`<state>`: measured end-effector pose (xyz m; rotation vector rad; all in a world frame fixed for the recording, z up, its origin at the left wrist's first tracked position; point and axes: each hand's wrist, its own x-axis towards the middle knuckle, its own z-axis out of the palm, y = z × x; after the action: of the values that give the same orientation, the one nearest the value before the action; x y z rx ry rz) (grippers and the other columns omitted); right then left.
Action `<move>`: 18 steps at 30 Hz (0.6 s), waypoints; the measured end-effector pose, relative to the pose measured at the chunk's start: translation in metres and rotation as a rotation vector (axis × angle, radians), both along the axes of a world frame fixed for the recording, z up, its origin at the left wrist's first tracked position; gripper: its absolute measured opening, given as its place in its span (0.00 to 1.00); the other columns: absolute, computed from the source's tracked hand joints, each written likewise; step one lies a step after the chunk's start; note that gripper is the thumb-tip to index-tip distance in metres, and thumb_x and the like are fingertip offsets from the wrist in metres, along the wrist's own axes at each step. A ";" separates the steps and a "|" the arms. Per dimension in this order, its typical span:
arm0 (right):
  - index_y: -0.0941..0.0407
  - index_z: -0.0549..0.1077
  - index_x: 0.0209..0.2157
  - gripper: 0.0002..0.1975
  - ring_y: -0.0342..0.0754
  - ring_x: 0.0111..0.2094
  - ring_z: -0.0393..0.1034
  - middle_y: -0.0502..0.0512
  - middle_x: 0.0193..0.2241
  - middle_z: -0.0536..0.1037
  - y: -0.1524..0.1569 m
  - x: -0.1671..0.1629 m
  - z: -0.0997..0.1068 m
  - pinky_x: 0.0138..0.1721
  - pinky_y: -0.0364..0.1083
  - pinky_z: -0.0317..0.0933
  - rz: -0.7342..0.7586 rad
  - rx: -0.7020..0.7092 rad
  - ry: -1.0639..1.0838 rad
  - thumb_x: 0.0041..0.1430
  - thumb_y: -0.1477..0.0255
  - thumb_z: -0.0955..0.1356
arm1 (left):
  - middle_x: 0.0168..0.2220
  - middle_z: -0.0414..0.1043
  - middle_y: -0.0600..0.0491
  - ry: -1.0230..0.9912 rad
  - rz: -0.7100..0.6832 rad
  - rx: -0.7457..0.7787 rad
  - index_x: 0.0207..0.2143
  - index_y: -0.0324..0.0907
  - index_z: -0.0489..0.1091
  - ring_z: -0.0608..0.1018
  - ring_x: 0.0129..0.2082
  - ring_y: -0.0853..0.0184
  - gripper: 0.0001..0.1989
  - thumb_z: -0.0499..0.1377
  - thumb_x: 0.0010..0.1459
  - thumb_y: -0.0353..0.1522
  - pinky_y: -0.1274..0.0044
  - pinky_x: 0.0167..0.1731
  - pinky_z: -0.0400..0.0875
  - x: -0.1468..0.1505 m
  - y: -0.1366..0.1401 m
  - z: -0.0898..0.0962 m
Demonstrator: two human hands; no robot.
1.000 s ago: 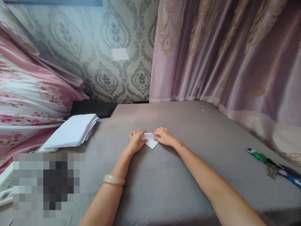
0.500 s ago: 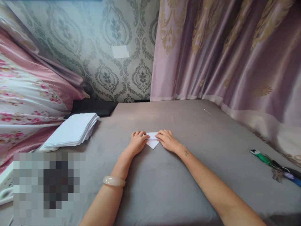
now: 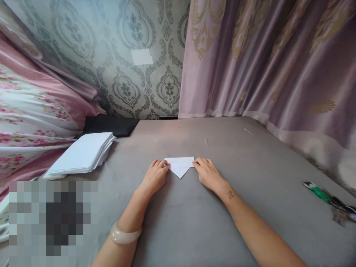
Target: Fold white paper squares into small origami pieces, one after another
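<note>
A small folded sheet of white paper [image 3: 180, 163] lies on the grey cloth surface in front of me, its straight edge away from me and a pointed flap toward me. My left hand [image 3: 156, 174] pinches its left end between thumb and curled fingers. At the opposite end, my right hand [image 3: 208, 172] grips the right corner the same way. Most of the paper between the hands shows. A pale bangle [image 3: 125, 237] sits on my left forearm.
To the left is a stack of white paper [image 3: 80, 154], with a black flat item [image 3: 111, 126] behind it. Keys with a green tag [image 3: 321, 193] lie at the right. A thin white stick [image 3: 248, 131] rests near the curtain [image 3: 222, 74]. A blurred patch covers the lower left.
My hands have moved apart to the paper's two ends, so more of it shows. The view has shifted slightly.
</note>
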<state>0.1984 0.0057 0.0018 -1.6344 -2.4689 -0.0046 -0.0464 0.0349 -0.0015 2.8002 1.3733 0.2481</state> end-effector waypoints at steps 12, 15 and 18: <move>0.55 0.74 0.28 0.18 0.52 0.38 0.64 0.60 0.33 0.72 0.021 -0.024 -0.014 0.38 0.49 0.55 -0.335 0.104 0.110 0.62 0.60 0.61 | 0.35 0.72 0.46 -0.130 0.313 -0.021 0.27 0.41 0.71 0.72 0.38 0.60 0.20 0.45 0.64 0.38 0.71 0.36 0.63 0.012 0.007 0.000; 0.55 0.72 0.31 0.12 0.53 0.39 0.64 0.59 0.34 0.72 0.027 -0.024 -0.019 0.38 0.49 0.55 -0.358 0.108 0.132 0.59 0.61 0.64 | 0.33 0.71 0.48 -0.206 0.364 -0.034 0.28 0.42 0.70 0.71 0.37 0.61 0.14 0.50 0.61 0.38 0.74 0.35 0.64 0.012 0.020 -0.012; 0.55 0.72 0.38 0.14 0.54 0.40 0.64 0.59 0.37 0.72 0.030 -0.020 -0.024 0.39 0.49 0.56 -0.380 0.111 0.173 0.57 0.59 0.65 | 0.40 0.69 0.47 -0.305 0.451 -0.031 0.37 0.40 0.69 0.70 0.41 0.60 0.11 0.57 0.57 0.39 0.71 0.41 0.64 0.010 0.030 -0.025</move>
<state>0.1787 0.0355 -0.0223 -1.9369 -1.9668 -0.0479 -0.0366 0.0646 -0.0260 2.2652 1.8746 0.6199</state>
